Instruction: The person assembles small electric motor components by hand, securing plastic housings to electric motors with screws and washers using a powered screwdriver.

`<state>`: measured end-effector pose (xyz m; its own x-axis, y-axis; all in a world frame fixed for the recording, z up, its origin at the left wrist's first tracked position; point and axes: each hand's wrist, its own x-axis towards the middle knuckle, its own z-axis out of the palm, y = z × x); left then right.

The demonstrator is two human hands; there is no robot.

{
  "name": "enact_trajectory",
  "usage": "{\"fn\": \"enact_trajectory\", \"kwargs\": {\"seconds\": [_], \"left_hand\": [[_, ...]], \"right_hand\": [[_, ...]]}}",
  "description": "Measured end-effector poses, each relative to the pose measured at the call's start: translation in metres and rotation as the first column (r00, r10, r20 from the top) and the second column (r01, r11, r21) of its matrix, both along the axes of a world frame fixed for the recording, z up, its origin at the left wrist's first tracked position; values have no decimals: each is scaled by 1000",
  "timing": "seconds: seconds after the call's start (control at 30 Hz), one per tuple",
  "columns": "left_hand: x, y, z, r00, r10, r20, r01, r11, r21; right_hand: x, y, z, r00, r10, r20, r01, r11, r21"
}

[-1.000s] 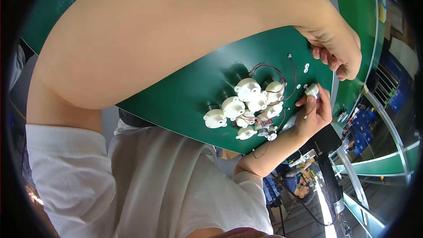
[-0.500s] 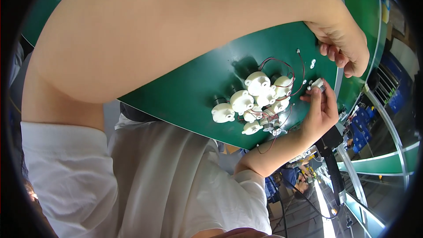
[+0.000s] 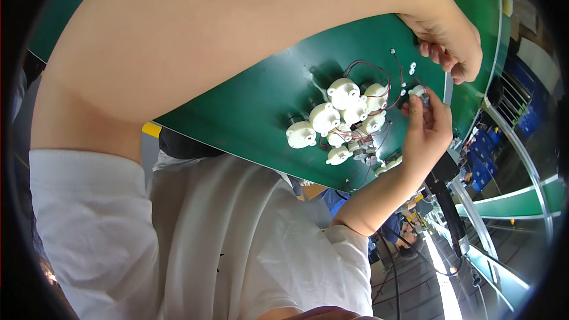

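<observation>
My right hand (image 3: 430,121) is closed in a pinch on a small white and grey part (image 3: 417,92) with a red wire, partly covered by the thumb and fingers. Farther off, by the table's edge, my left hand (image 3: 451,56) has its fingers curled in; whatever they hold, if anything, is hidden. Left of my right hand sits a cluster of white round plastic housings (image 3: 324,118), several with dark cylindrical bodies behind them and red and black wires. Two small white rings (image 3: 412,68) lie between the cluster and my left hand.
The green table (image 3: 249,124) has a metal rim. A thin wire with a white connector (image 3: 393,51) lies near the rings. White parts (image 3: 389,165) sit beside my right forearm. Beyond the table are a black bracket (image 3: 446,201), metal rails and blue bins (image 3: 483,160).
The whole view has shifted, so table and hands appear higher. My right hand has turned slightly, its thumb now covering more of the part. White parts beside my right forearm show more clearly.
</observation>
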<state>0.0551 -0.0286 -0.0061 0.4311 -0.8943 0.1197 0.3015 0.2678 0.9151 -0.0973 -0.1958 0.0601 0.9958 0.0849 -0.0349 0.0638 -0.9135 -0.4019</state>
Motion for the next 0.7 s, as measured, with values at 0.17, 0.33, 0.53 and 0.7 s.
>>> {"fn": "enact_trajectory", "kwargs": {"seconds": [0.17,0.33,0.53,0.7], "left_hand": [[-6,5,2,999,46,2,-46,999,17],[-9,9,8,997,75,6,-75,997,0],[-6,10,4,998,39,41,-41,998,44],[-9,12,9,997,77,-10,-77,997,27]], "right_hand": [[-5,0,-1,993,-116,-36,117,992,48],[-19,-19,-14,986,-164,15,162,982,103],[-34,-22,-14,930,-362,-64,354,837,418],[-33,-38,-8,934,-294,-202,356,802,480]]}}
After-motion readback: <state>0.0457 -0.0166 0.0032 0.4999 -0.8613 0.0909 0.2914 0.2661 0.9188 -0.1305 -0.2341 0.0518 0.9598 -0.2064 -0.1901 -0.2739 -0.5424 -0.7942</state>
